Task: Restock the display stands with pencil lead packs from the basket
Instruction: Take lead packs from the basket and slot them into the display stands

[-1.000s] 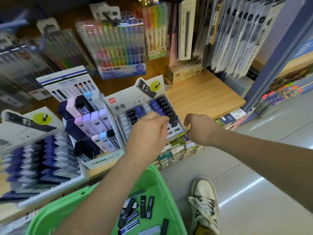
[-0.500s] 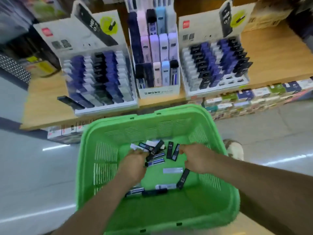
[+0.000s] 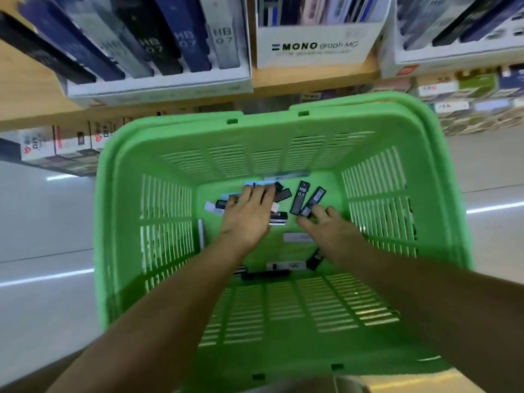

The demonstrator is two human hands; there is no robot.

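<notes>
A: Two bare forearms stretched from the bottom edge down into the green basket. The left hand lay palm down near its bottom, fingers fairly straight and spread over a heap of pencil lead packs.
B: Holding one?
A: Nothing showed curled round a pack; the fingers simply rested on top. The right hand was just beside it, fingers bent, tips touching the lower end of a dark blue pack. Whether it had that pack pinched, I could not tell.
B: And the packs themselves?
A: Slim flat sticks, mostly black, some white or pale blue. One black pack read HB 07 in white and lay alongside the blue one. A white pack sat between the two wrists, and a long black one lay nearer the person, by the near wall.
B: The basket?
A: Slotted plastic walls and a broad rim, with pale glossy floor on either side, streaked with light reflections.
B: Beyond it?
A: A wooden shelf, its edge just above the basket's far rim. Three white display stands stood on it. The left stand held rows of dark blue, black and grey packs marked HB 07. The middle stand was printed MONO graph MG, and the right stand was cut off by the frame. Small boxes lined the ledge beneath, blurred
</notes>
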